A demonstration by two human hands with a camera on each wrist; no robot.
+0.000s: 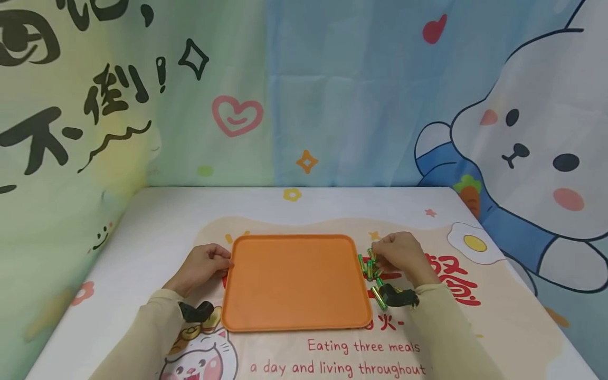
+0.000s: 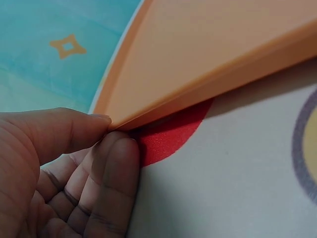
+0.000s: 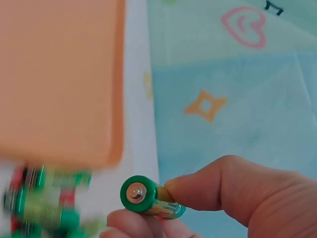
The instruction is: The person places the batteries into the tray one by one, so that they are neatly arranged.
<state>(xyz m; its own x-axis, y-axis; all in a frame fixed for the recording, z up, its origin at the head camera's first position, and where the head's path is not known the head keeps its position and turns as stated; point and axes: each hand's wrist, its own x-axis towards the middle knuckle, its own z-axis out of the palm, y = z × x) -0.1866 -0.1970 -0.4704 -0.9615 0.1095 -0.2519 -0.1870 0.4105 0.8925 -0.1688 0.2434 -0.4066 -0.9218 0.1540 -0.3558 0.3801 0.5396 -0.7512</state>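
An orange rectangular tray with a low rim lies on the table. My left hand is at its left edge; in the left wrist view the thumb and forefinger pinch the tray's rim. Just past the tray's right side, my right hand holds a green and gold battery between thumb and fingers, its metal tip facing the right wrist camera. Several more batteries lie loosely grouped beside the tray, below and left of the held one, blurred in that view.
The white table has a printed cover with a cat, a fried egg and red lettering. Behind it hangs a printed cloth with a large white rabbit at the right. A dark strap sits on each wrist.
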